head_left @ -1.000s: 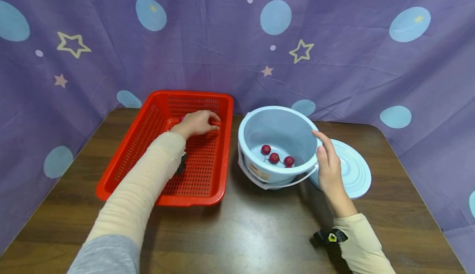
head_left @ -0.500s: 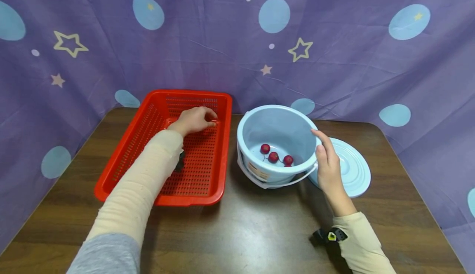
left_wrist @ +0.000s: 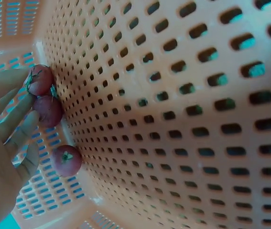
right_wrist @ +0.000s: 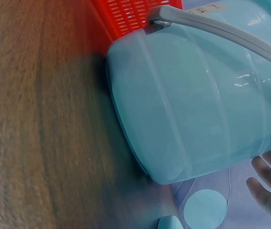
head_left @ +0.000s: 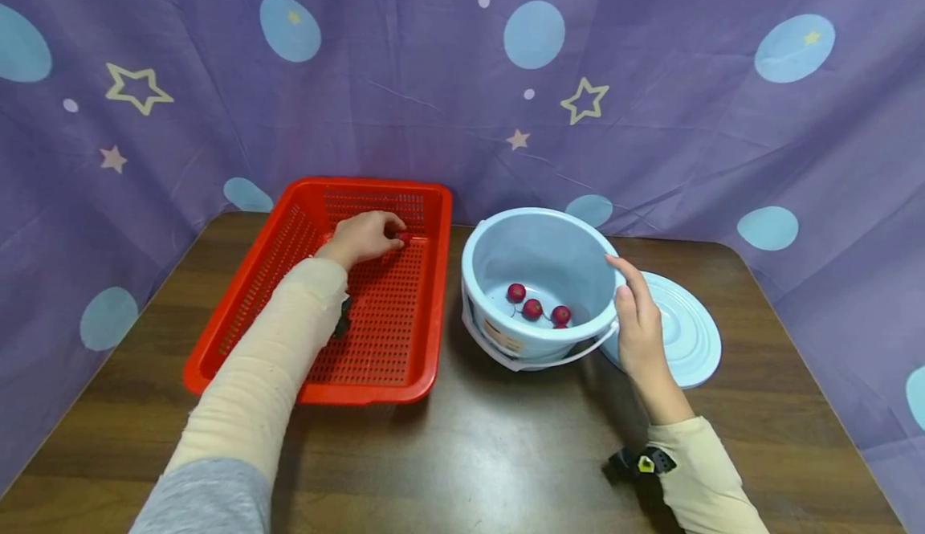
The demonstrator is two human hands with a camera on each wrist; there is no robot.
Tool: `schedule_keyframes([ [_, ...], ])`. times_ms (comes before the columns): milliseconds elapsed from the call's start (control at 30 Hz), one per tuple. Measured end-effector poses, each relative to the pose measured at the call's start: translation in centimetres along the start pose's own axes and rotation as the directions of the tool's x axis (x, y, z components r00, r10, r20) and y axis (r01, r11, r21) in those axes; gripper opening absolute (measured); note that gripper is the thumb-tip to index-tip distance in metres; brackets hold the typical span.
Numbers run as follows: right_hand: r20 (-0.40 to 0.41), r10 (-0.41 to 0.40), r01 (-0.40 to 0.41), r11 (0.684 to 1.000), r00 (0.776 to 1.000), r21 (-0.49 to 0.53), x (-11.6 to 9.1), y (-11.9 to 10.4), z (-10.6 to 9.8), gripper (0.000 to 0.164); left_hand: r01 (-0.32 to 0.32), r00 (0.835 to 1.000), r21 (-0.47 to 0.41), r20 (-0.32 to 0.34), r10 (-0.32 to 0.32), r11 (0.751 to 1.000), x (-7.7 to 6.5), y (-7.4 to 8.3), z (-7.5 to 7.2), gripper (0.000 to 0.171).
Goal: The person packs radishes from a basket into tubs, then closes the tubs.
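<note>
My left hand [head_left: 361, 237] reaches into the far end of the red plastic basket [head_left: 393, 393]. In the left wrist view its fingers [left_wrist: 18, 114] are extended and touch two small round radishes with green tops; the upper radish [left_wrist: 40, 80] lies against the one below. A third radish [left_wrist: 67, 161] sits apart beside the thumb. The head view shows one radish [head_left: 405, 238] at the fingertips. My right hand [head_left: 641, 329] rests on the right side of a pale blue bucket [head_left: 538, 341], fingers fairly straight near its rim. Several radishes [head_left: 531, 309] lie inside the bucket.
The bucket's round blue lid [head_left: 690, 329] lies on the wooden table [head_left: 462, 454], behind my right hand. A white handle [head_left: 516, 365] hangs down the bucket's front. A purple patterned cloth [head_left: 448, 100] closes off the back and sides.
My left hand has moved left along the basket's far end, and a radish now shows at its fingertips. The right hand and bucket have stayed in place.
</note>
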State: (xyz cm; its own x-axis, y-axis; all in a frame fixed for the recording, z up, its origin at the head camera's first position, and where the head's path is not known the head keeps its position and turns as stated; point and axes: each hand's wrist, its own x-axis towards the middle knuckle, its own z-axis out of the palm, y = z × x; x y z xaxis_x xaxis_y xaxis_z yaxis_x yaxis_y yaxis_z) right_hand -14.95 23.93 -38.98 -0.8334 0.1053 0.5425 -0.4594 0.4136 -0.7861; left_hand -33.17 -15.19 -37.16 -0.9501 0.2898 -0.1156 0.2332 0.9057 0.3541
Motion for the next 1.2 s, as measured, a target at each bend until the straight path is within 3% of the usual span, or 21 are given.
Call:
schedule_keyframes([
  [333,-0.001,-0.003,0.003,1.0,1.0,0.014,-0.01,0.12,0.02,0.04,-0.004,1.0,0.074,-0.005,0.004,0.997,0.34,0.46,0.71,0.038],
  [867,0.008,0.003,-0.003,1.0,1.0,0.019,0.0,0.19,0.0,0.041,0.006,1.0,0.048,-0.001,-0.006,0.999,0.16,-0.34,0.63,0.037],
  [1200,0.003,0.002,-0.002,1.0,1.0,0.006,-0.12,0.12,0.04,0.041,0.01,1.0,0.059,0.018,-0.011,0.998,-0.12,0.04,0.57,0.034],
])
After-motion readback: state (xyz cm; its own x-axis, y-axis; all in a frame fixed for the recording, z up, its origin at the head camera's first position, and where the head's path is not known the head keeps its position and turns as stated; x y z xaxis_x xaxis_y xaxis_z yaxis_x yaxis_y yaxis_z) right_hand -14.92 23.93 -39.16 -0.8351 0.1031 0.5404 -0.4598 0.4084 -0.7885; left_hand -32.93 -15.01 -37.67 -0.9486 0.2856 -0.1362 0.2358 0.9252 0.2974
